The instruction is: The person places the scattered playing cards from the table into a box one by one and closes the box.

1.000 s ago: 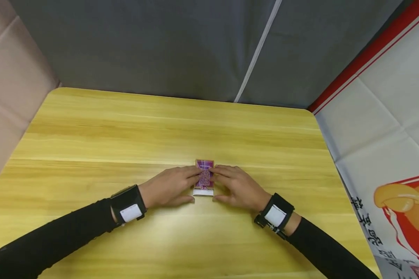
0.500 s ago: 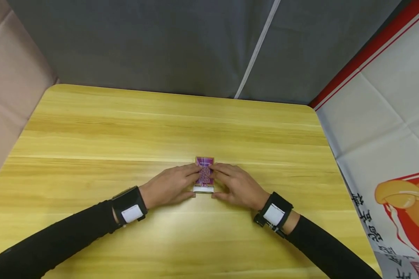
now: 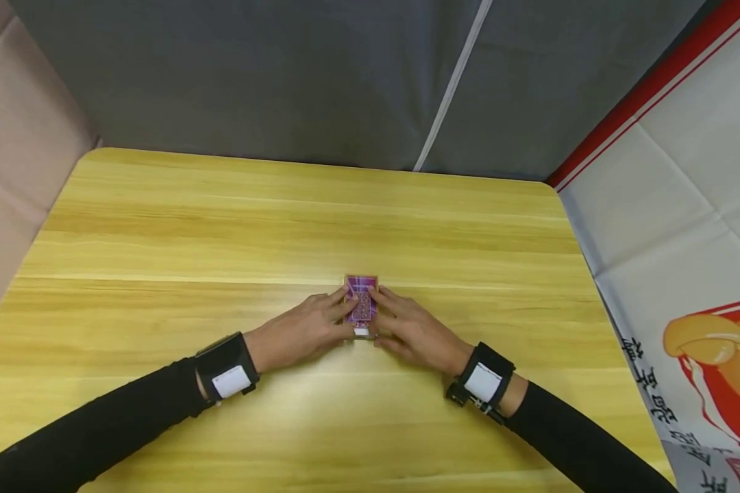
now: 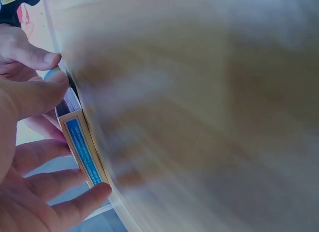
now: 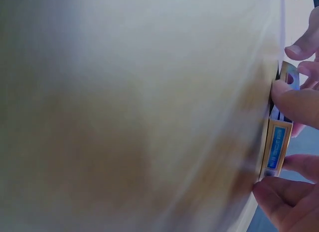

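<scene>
A small purple card box [image 3: 362, 283] with gold edging lies on the wooden table in the head view, a short white strip [image 3: 361, 331] showing at its near end. From its left, my left hand [image 3: 308, 325] holds it, fingers over the edge and thumb at the near end. My right hand [image 3: 421, 331] holds the opposite edge. In the left wrist view, a blue label runs along the box's side [image 4: 82, 148], with my left thumb [image 4: 45, 96] against the opened end. A raised end flap [image 5: 290, 72] stands above my right thumb [image 5: 299, 103] in the right wrist view.
The yellow wood-grain table [image 3: 222, 226] spreads around the box on all sides. A grey curtain [image 3: 253, 82] hangs behind it. A pale panel [image 3: 18, 157] stands at the left, and a printed white panel [image 3: 660, 226] at the right.
My left thumb has moved in onto the box's near end, and less of the white strip shows. My fingers have shifted slightly along the edges. The box stays in place.
</scene>
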`<act>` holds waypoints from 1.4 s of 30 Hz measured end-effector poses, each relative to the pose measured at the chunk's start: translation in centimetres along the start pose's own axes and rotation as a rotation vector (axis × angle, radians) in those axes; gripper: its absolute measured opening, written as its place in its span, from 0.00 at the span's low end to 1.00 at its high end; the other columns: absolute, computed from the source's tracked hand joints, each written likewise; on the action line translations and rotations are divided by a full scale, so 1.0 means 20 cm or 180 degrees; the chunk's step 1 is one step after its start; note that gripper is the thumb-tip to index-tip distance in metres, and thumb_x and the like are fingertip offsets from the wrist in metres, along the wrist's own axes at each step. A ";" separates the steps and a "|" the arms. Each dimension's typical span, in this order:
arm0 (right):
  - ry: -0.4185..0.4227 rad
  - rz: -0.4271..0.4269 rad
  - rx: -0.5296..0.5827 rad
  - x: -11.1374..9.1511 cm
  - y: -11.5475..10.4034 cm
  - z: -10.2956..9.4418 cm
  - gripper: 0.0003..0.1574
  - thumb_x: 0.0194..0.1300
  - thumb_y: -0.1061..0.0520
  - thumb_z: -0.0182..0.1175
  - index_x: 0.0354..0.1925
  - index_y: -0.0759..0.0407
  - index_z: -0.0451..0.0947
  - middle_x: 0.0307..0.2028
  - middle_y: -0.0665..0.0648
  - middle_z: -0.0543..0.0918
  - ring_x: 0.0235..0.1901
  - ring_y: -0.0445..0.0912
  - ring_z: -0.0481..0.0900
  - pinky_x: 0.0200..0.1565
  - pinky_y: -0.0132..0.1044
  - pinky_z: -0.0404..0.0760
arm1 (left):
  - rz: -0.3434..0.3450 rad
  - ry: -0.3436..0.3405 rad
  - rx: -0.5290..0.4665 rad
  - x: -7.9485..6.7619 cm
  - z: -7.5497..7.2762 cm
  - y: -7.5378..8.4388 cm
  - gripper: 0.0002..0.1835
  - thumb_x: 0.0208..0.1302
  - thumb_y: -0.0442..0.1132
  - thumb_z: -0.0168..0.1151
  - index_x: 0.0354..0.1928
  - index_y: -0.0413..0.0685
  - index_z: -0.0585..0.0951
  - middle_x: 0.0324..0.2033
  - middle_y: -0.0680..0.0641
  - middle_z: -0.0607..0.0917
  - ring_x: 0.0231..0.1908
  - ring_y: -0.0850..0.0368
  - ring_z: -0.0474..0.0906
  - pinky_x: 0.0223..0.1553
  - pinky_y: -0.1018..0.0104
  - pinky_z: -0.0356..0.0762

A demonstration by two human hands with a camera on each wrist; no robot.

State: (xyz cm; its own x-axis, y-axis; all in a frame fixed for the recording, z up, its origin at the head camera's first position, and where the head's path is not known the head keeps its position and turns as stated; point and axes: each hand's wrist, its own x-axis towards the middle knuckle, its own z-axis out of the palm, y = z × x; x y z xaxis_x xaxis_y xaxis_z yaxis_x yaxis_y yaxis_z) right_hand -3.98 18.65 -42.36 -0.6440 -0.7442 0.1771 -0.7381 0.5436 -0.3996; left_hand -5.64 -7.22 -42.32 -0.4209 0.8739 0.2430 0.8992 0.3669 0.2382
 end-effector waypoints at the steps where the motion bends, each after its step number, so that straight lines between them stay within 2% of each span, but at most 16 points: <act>1: -0.0005 -0.0010 0.0004 0.00 0.00 0.00 0.10 0.59 0.55 0.66 0.41 0.48 0.80 0.69 0.72 0.65 0.68 0.63 0.60 0.60 0.63 0.73 | -0.0013 -0.0002 0.0016 0.00 0.00 0.00 0.15 0.63 0.41 0.62 0.51 0.56 0.84 0.60 0.30 0.77 0.63 0.30 0.65 0.55 0.38 0.77; 4: 0.0001 -0.0028 0.0024 -0.01 0.00 0.00 0.10 0.60 0.57 0.65 0.41 0.47 0.81 0.69 0.73 0.64 0.68 0.63 0.60 0.60 0.63 0.73 | -0.0053 0.0013 0.0044 0.01 0.01 0.01 0.12 0.64 0.42 0.61 0.48 0.55 0.85 0.60 0.30 0.77 0.63 0.30 0.65 0.55 0.38 0.77; 8: -0.0030 -0.0055 0.0008 -0.01 0.00 0.00 0.10 0.61 0.58 0.64 0.42 0.46 0.82 0.69 0.74 0.63 0.68 0.63 0.59 0.61 0.62 0.72 | -0.0125 -0.0005 0.0107 0.01 0.01 0.02 0.14 0.65 0.42 0.60 0.51 0.57 0.84 0.59 0.31 0.78 0.63 0.31 0.66 0.53 0.39 0.78; 17: -0.0079 -0.0017 -0.0099 -0.01 -0.01 0.00 0.10 0.63 0.53 0.63 0.43 0.47 0.85 0.70 0.73 0.63 0.68 0.62 0.60 0.62 0.61 0.71 | -0.0273 -0.0057 0.0208 0.03 0.02 0.05 0.12 0.65 0.40 0.59 0.48 0.55 0.85 0.58 0.32 0.79 0.61 0.31 0.69 0.51 0.39 0.80; 22: -0.0011 0.0049 -0.0089 0.00 -0.02 0.01 0.08 0.61 0.53 0.64 0.41 0.48 0.85 0.69 0.72 0.65 0.68 0.62 0.60 0.62 0.61 0.71 | -0.0369 -0.0049 0.0233 0.04 0.02 0.06 0.12 0.66 0.41 0.59 0.49 0.54 0.85 0.58 0.33 0.80 0.60 0.32 0.69 0.52 0.40 0.79; 27: 0.0077 0.0106 -0.0138 0.01 -0.02 0.01 0.05 0.60 0.53 0.65 0.37 0.49 0.83 0.68 0.72 0.67 0.67 0.61 0.63 0.62 0.60 0.72 | -0.0380 -0.0028 0.0324 0.05 0.02 0.07 0.12 0.64 0.40 0.60 0.48 0.54 0.86 0.57 0.34 0.81 0.60 0.32 0.70 0.51 0.41 0.80; 33: 0.0066 0.0131 -0.0196 0.01 -0.02 0.02 0.04 0.61 0.53 0.65 0.37 0.49 0.83 0.67 0.71 0.68 0.67 0.61 0.64 0.62 0.59 0.72 | -0.0386 -0.0004 0.0334 0.05 0.02 0.07 0.11 0.65 0.39 0.60 0.46 0.53 0.87 0.57 0.34 0.81 0.60 0.32 0.70 0.50 0.42 0.81; 42: 0.0181 0.0109 -0.0087 0.02 -0.04 0.02 0.04 0.59 0.55 0.67 0.35 0.51 0.84 0.65 0.72 0.71 0.65 0.60 0.66 0.60 0.58 0.76 | -0.0371 -0.0007 0.0386 0.05 0.02 0.07 0.11 0.63 0.39 0.61 0.46 0.53 0.87 0.56 0.35 0.82 0.59 0.34 0.72 0.47 0.44 0.82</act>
State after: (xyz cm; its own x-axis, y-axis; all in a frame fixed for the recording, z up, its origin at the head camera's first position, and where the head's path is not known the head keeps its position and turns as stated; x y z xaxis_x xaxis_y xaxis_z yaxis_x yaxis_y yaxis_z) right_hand -3.49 17.80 -42.38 -0.6789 -0.7021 0.2148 -0.7201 0.5794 -0.3817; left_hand -4.72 -5.73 -42.03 -0.5231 0.8239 0.2182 0.8521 0.5015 0.1495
